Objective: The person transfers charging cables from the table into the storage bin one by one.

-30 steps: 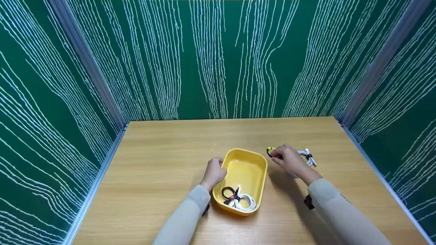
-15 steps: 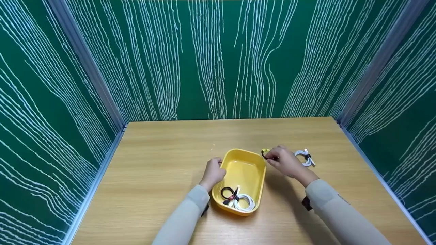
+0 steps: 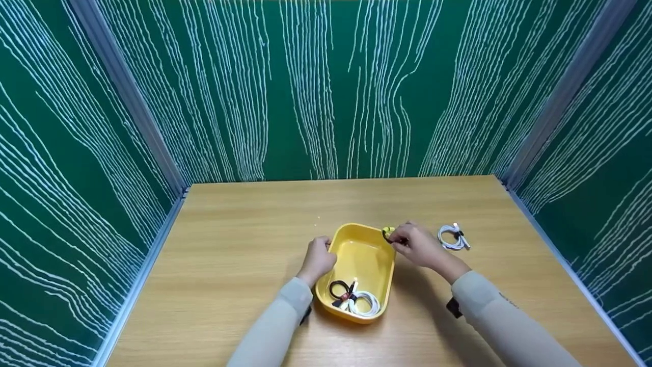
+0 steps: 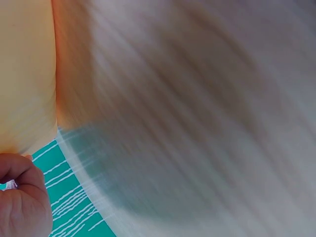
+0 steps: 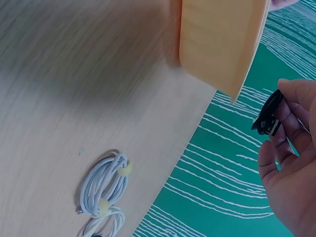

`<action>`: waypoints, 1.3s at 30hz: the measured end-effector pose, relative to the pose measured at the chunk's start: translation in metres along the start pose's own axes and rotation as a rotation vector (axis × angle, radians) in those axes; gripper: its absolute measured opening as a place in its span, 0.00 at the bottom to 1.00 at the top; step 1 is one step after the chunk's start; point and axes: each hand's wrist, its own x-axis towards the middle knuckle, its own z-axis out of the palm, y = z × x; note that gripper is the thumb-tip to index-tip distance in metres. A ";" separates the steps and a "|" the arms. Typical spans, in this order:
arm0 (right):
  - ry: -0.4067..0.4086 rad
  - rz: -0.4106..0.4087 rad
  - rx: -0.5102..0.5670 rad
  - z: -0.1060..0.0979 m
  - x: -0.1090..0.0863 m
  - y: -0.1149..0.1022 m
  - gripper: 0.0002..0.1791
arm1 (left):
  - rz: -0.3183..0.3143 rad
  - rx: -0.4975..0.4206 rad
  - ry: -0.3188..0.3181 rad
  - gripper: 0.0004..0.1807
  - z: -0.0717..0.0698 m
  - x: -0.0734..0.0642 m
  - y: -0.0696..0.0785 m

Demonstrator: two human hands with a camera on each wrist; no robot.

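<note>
My left hand (image 3: 320,259) grips the left rim of a yellow plastic tray (image 3: 367,260), fingers on the outside and thumb over the edge. Near the tray's front end lie a black coiled cable (image 3: 338,289) with a red tie and a white coiled cable (image 3: 374,304). At the tray's far right corner, my right hand (image 3: 415,244) pinches a small black cable coil (image 5: 269,116) between thumb and fingers. Its USB plug shows in the right wrist view, and a bit of yellow (image 3: 388,230) shows at its end in the head view.
A white coiled cable (image 3: 453,237) with a black tie lies on the wooden table (image 3: 244,244), right of my right hand. In the right wrist view, a white coil (image 5: 103,182) with pale yellow ties lies beside another. Green walls (image 3: 285,92) with white lines enclose the table.
My right hand has moved left with the black cable, from beside the tray to its far right corner. The white coil on the right is less covered. My left hand keeps its grip.
</note>
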 end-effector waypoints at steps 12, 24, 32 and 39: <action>-0.029 -0.044 0.025 0.011 -0.002 -0.008 0.05 | 0.040 -0.014 0.011 0.14 0.000 0.001 0.000; -0.022 -0.103 0.037 0.022 -0.002 -0.013 0.05 | 0.008 0.007 0.006 0.15 0.001 0.000 0.001; -0.043 -0.103 0.045 0.028 0.001 -0.021 0.04 | -0.014 -0.025 -0.010 0.16 0.000 -0.001 0.003; -0.062 -0.175 0.056 0.032 0.004 -0.025 0.04 | 0.030 0.016 0.009 0.13 0.000 -0.001 0.002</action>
